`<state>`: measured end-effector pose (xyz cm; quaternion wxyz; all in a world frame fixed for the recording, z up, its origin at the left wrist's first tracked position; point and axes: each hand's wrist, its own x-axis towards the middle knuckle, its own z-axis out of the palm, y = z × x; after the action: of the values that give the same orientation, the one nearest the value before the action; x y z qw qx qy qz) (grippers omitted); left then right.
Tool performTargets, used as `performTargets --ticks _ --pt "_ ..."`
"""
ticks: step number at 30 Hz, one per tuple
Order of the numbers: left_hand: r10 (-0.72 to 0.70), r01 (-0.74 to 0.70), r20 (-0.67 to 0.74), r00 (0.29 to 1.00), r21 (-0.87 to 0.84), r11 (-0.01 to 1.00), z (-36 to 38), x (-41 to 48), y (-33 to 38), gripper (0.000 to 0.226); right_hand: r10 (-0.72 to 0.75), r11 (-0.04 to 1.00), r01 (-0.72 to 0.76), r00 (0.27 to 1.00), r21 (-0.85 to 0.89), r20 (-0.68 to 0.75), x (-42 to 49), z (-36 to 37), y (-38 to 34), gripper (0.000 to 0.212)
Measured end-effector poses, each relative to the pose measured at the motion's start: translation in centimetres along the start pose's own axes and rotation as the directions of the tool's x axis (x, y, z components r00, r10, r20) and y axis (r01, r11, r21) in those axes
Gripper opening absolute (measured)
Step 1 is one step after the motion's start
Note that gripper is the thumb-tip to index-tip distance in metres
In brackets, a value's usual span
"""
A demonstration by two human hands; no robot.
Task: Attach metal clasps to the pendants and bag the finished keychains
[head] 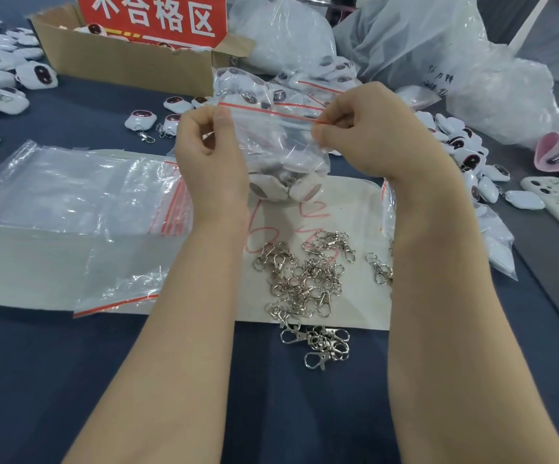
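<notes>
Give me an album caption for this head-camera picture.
The left hand and right hand pinch a keychain-filled zip bag at its seal, above loose metal clasps.

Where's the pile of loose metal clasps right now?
Head view, lower centre: the metal clasps lie below the held zip bag, mostly on the beige sheet, a few on the dark tablecloth.

A single wide-angle camera on the person's head looks forward and steeply down onto a dark blue table (pixel 54 380). Both forearms enter from the lower edge and reach mid-frame, where the left hand (pixel 211 152) and right hand (pixel 372 139) pinch a clear zip bag (pixel 281 145) close to the lens. A pile of metal clasps (pixel 305 283) lies just below centre. The table's far side fills the top of the frame, with a cardboard box (pixel 121 58) at upper left.
</notes>
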<state>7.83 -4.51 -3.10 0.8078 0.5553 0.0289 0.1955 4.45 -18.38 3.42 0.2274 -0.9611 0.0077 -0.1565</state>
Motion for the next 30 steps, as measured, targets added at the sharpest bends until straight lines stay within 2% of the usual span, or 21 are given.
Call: performTargets --ticks 5,14,18,21,23,26,30 --pt "-0.030 0.029 -0.009 1.000 -0.012 1.000 -0.03 0.15 -0.24 0.017 0.040 0.998 -0.039 0.999 0.055 -0.003 -0.09 -0.12 0.22 0.026" --pt "-0.062 0.062 0.008 0.998 -0.050 0.997 0.04 0.09 -0.34 0.020 0.077 0.988 -0.080 0.997 0.133 0.028 -0.30 -0.26 0.69 0.021" --pt "-0.083 0.082 -0.018 0.996 -0.043 0.996 -0.04 0.35 -0.57 0.020 0.082 0.989 -0.081 0.997 0.121 0.002 -0.11 0.17 0.97 0.037" --pt "-0.095 0.094 -0.024 0.995 -0.043 0.995 -0.11 0.44 -0.75 0.020 0.054 0.988 -0.056 0.998 0.141 0.021 -0.13 0.19 0.94 0.029" --pt "-0.120 0.118 -0.036 0.992 -0.056 0.991 -0.21 0.59 -0.91 0.021 0.010 0.990 -0.023 0.996 0.138 0.092 -0.22 0.08 0.75 0.021" --pt "-0.152 0.146 -0.063 0.986 -0.096 0.985 -0.32 0.77 -0.96 0.022 -0.010 0.989 -0.018 0.982 0.148 0.187 -0.28 -0.06 0.60 0.019" --pt "-0.085 0.083 -0.027 0.996 -0.056 0.995 -0.02 0.48 -0.70 0.018 -0.016 0.986 -0.007 0.991 0.169 0.133 -0.31 -0.60 0.42 0.017"
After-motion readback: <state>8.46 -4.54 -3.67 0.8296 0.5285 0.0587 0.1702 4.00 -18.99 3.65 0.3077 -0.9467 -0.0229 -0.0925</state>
